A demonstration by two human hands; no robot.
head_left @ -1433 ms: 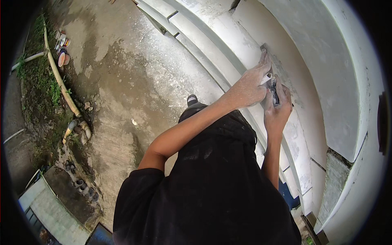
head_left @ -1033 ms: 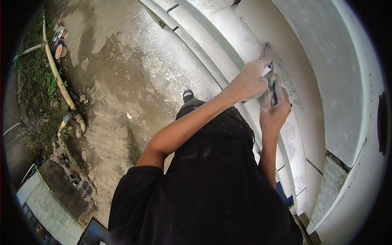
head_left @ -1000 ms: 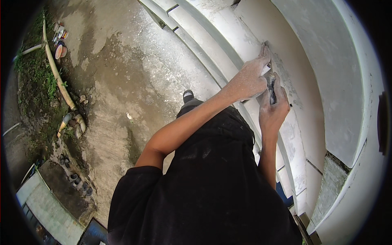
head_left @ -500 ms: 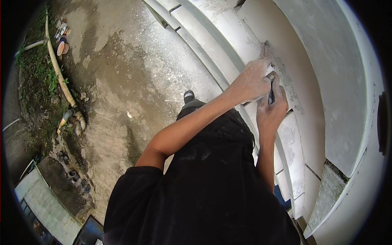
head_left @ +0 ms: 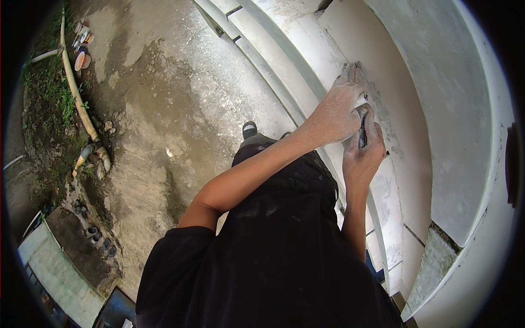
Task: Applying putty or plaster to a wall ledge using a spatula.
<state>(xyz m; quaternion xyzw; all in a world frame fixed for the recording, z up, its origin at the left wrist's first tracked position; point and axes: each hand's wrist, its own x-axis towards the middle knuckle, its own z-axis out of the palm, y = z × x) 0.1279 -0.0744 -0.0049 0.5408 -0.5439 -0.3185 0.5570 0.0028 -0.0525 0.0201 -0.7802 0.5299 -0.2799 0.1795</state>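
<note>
White dust coats both hands, which meet over a pale ledge (head_left: pixel 377 191) at the right. My right hand (head_left: pixel 365 153) is closed around a dark-handled tool (head_left: pixel 362 135); a narrow black strip of it shows between the fingers. Just beyond, my left hand (head_left: pixel 340 112) overlaps the tool's far end, its thumb side touching my right fingers. The left fingers reach forward, pressed close together against the ledge near its grey smudged streak. The tool's working end is hidden beneath that hand, so its exact kind cannot be told.
Stepped white slabs (head_left: pixel 273 41) curve along the ledge's left. A pale wall panel (head_left: pixel 459 126) rises at the right. Stained concrete ground (head_left: pixel 142 126) holds a bent pipe (head_left: pixel 82 109), buckets (head_left: pixel 82 61) and several shoes (head_left: pixel 97 238). My foot (head_left: pixel 249 130) stands beside the steps.
My left fingers now stretch farther apart and forward along the ledge, where they were more curled. The right hand keeps its grip, nearly in place. The view has shifted slightly.
</note>
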